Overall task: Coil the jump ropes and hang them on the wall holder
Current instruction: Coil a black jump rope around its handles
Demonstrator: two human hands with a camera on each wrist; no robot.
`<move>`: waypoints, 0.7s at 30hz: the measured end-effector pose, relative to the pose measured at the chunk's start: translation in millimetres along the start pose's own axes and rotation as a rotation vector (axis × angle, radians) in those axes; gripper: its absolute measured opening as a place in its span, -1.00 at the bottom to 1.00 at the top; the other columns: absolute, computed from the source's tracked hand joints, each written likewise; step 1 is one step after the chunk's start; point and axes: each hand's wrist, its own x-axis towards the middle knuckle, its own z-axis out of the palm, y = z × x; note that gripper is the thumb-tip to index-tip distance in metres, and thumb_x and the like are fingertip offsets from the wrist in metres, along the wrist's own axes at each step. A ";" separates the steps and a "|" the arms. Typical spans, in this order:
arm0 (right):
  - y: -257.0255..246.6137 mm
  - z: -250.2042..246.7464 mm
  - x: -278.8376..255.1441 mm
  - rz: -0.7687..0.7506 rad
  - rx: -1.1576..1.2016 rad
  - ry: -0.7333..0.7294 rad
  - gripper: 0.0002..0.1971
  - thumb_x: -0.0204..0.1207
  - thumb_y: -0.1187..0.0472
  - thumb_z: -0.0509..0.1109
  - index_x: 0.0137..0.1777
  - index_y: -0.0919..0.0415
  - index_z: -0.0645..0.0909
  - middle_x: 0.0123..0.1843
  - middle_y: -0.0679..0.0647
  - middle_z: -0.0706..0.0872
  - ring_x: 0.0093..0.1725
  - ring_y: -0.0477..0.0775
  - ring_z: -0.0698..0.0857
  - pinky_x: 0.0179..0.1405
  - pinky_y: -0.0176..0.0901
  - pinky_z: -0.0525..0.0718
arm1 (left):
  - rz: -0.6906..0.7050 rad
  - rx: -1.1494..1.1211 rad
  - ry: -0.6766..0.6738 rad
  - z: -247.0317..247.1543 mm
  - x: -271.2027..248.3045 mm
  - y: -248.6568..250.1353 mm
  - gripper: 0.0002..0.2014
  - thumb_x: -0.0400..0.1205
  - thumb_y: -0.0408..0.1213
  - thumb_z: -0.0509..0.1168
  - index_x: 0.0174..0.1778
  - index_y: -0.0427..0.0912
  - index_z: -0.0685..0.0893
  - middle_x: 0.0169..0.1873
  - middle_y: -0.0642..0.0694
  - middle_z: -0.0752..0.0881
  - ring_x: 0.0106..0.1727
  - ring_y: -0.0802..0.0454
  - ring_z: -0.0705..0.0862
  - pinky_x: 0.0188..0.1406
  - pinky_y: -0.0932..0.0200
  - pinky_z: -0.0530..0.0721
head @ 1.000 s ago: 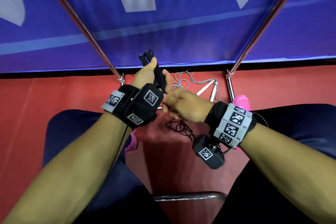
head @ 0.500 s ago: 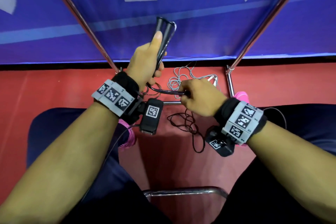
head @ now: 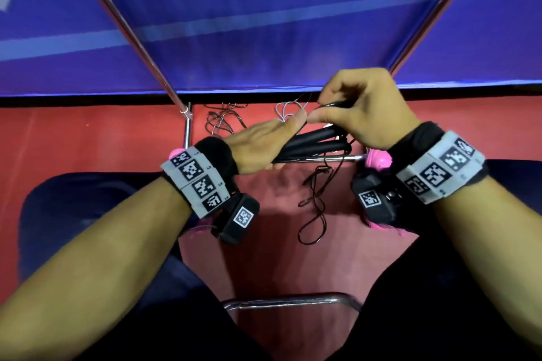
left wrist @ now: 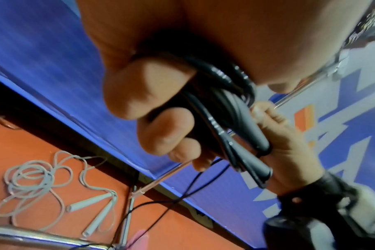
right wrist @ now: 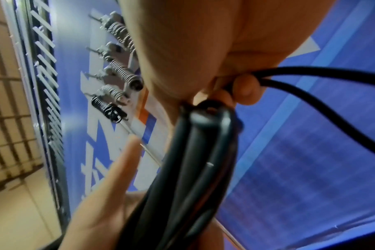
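The black jump rope's two handles (head: 311, 143) lie side by side, pointing right, gripped in my left hand (head: 275, 143) with wraps of cord round them (left wrist: 223, 94). My right hand (head: 322, 110) is just above the handle tips and pinches the black cord (right wrist: 310, 74) between thumb and fingers. The loose rest of the cord (head: 315, 205) hangs in loops over the red floor. A grey jump rope (left wrist: 32, 182) with grey handles (left wrist: 90, 203) lies loose on the floor beyond. The wall holder (right wrist: 122, 81) shows in the right wrist view, with coiled ropes on its pegs.
A blue banner (head: 293, 38) stands ahead on slanted metal poles (head: 140, 47). A thin dark rope (head: 220, 120) lies on the floor by the left pole's foot. My knees, pink shoes (head: 378, 160) and a chrome bar (head: 293, 300) lie below.
My left hand has swung the handles down from upright to lying rightward. My right hand has come up from beneath them to above their tips, bringing the cord along.
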 end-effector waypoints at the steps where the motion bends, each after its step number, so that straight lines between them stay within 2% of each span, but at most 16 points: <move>1: -0.4 -2.9 1.8 0.036 0.064 0.015 -0.72 0.27 0.24 0.73 -0.27 0.18 0.63 -0.40 0.22 0.74 -0.34 -0.02 0.65 -0.33 -0.08 0.61 | 0.043 0.011 0.010 -1.6 -1.0 1.3 -0.23 0.75 0.34 -0.28 -0.46 -0.02 0.63 -0.56 -0.14 0.59 -0.56 0.02 0.53 -0.38 0.18 0.63; 3: 2.4 -9.0 6.0 0.130 0.197 0.007 -0.71 0.18 0.23 0.73 -0.28 0.20 0.63 -0.45 0.06 0.77 -0.39 -0.04 0.70 -0.38 -0.21 0.61 | 0.151 0.015 0.009 -3.4 -3.0 2.7 -0.10 0.56 0.54 -0.24 -0.42 -0.22 0.64 -0.54 -0.21 0.61 -0.52 -0.11 0.56 -0.28 0.02 0.65; 5: 5.4 -12.1 10.6 0.200 0.327 -0.017 -0.67 0.14 0.23 0.74 -0.27 0.24 0.62 -0.47 0.00 0.77 -0.46 -0.12 0.69 -0.43 -0.31 0.59 | 0.258 -0.113 -0.018 -0.9 -4.6 5.1 0.06 0.45 0.68 -0.19 -0.34 -0.40 0.63 -0.59 -0.12 0.57 -0.59 -0.02 0.48 -0.45 0.20 0.51; 6: 7.6 -12.0 12.5 0.210 0.369 -0.012 -0.66 0.15 0.24 0.76 -0.26 0.26 0.62 -0.46 0.05 0.76 -0.46 -0.11 0.67 -0.45 -0.32 0.56 | 0.283 -0.203 -0.016 0.7 -4.3 5.9 0.06 0.46 0.67 -0.19 -0.28 -0.38 0.68 -0.56 -0.13 0.58 -0.59 0.03 0.45 -0.52 0.31 0.45; 7: 9.2 -10.2 14.2 0.203 0.371 -0.001 -0.67 0.17 0.24 0.75 -0.25 0.28 0.63 -0.42 0.16 0.74 -0.44 -0.04 0.64 -0.43 -0.32 0.53 | 0.282 -0.297 0.008 0.9 -3.9 7.8 -0.01 0.54 0.60 -0.20 -0.19 -0.28 0.75 -0.50 -0.19 0.58 -0.59 0.04 0.43 -0.58 0.36 0.41; 8: 8.2 -6.5 15.3 0.176 0.351 0.000 -0.72 0.20 0.23 0.68 -0.23 0.32 0.64 -0.36 0.27 0.71 -0.38 0.02 0.61 -0.41 -0.30 0.49 | 0.256 -0.389 0.038 -0.5 -1.3 7.9 -0.11 0.60 0.51 -0.21 -0.12 -0.17 0.79 -0.46 -0.24 0.57 -0.58 0.04 0.42 -0.64 0.34 0.37; 9: 8.1 -0.9 16.1 0.148 0.319 -0.002 -0.75 0.23 0.23 0.59 -0.23 0.39 0.65 -0.32 0.31 0.66 -0.35 0.06 0.55 -0.41 -0.26 0.46 | 0.212 -0.481 0.044 -3.0 0.9 8.1 -0.17 0.59 0.48 -0.19 -0.12 -0.11 0.80 -0.45 -0.25 0.55 -0.60 0.03 0.40 -0.67 0.35 0.33; 10: 8.8 5.8 16.9 0.135 0.297 0.004 -0.76 0.26 0.26 0.53 -0.24 0.47 0.65 -0.34 0.31 0.61 -0.37 0.07 0.49 -0.43 -0.23 0.41 | 0.155 -0.579 0.027 -6.2 3.3 7.1 -0.15 0.54 0.52 -0.15 -0.13 -0.17 0.76 -0.46 -0.23 0.54 -0.63 0.02 0.40 -0.66 0.37 0.29; 11: 9.4 12.5 17.6 0.149 0.298 0.017 -0.78 0.29 0.33 0.51 -0.26 0.54 0.63 -0.42 0.24 0.57 -0.42 0.04 0.43 -0.46 -0.25 0.35 | 0.089 -0.687 0.003 -10.3 4.8 6.1 -0.08 0.50 0.58 -0.13 -0.10 -0.27 0.71 -0.47 -0.21 0.52 -0.64 0.02 0.40 -0.65 0.39 0.25; 12: 10.3 18.5 18.1 0.180 0.315 0.041 -0.83 0.34 0.41 0.50 -0.30 0.53 0.60 -0.51 0.15 0.55 -0.50 -0.01 0.40 -0.49 -0.28 0.31 | 0.028 -0.799 -0.021 -14.9 5.5 6.0 -0.06 0.50 0.62 -0.14 -0.12 -0.28 0.67 -0.46 -0.20 0.50 -0.64 0.03 0.39 -0.66 0.40 0.20; 14: 10.4 27.6 18.4 0.218 0.308 0.088 -0.78 0.46 0.51 0.47 -0.34 0.32 0.55 -0.58 -0.08 0.61 -0.59 -0.20 0.43 -0.51 -0.40 0.38 | -0.046 -0.961 -0.032 -22.5 4.2 5.5 -0.09 0.51 0.63 -0.19 -0.14 -0.21 0.62 -0.44 -0.19 0.49 -0.61 0.03 0.37 -0.65 0.37 0.10; 15: 10.9 31.0 18.1 0.210 0.278 0.098 -0.76 0.48 0.47 0.49 -0.33 0.24 0.55 -0.53 -0.07 0.67 -0.54 -0.19 0.49 -0.47 -0.39 0.43 | -0.058 -0.997 -0.025 -25.1 3.4 4.6 -0.12 0.51 0.63 -0.18 -0.13 -0.18 0.61 -0.43 -0.19 0.50 -0.60 0.03 0.36 -0.64 0.35 0.07; 16: 12.4 34.3 17.6 0.195 0.230 0.096 -0.77 0.49 0.39 0.53 -0.31 0.18 0.58 -0.45 0.03 0.72 -0.47 -0.10 0.54 -0.43 -0.29 0.48 | -0.062 -1.022 -0.010 -27.2 3.6 3.3 -0.15 0.51 0.62 -0.15 -0.12 -0.15 0.61 -0.42 -0.19 0.51 -0.60 0.04 0.36 -0.62 0.34 0.06; 18: 14.3 39.7 14.0 0.176 0.147 0.062 -0.82 0.50 0.28 0.56 -0.28 0.19 0.64 -0.33 0.20 0.77 -0.37 0.04 0.61 -0.33 -0.10 0.57 | -0.080 -1.057 0.037 -29.3 7.2 -1.2 -0.21 0.53 0.59 -0.08 -0.14 -0.12 0.63 -0.42 -0.19 0.53 -0.60 0.04 0.37 -0.61 0.36 0.07; 21: 20.2 50.0 9.4 0.182 -0.019 0.069 -0.79 0.52 0.16 0.54 -0.30 0.19 0.64 -0.32 0.17 0.80 -0.37 -0.04 0.64 -0.30 -0.10 0.64 | -0.163 -1.111 0.075 -32.1 12.3 -4.7 -0.22 0.53 0.59 -0.01 -0.22 -0.15 0.62 -0.42 -0.18 0.55 -0.62 0.04 0.39 -0.67 0.43 0.17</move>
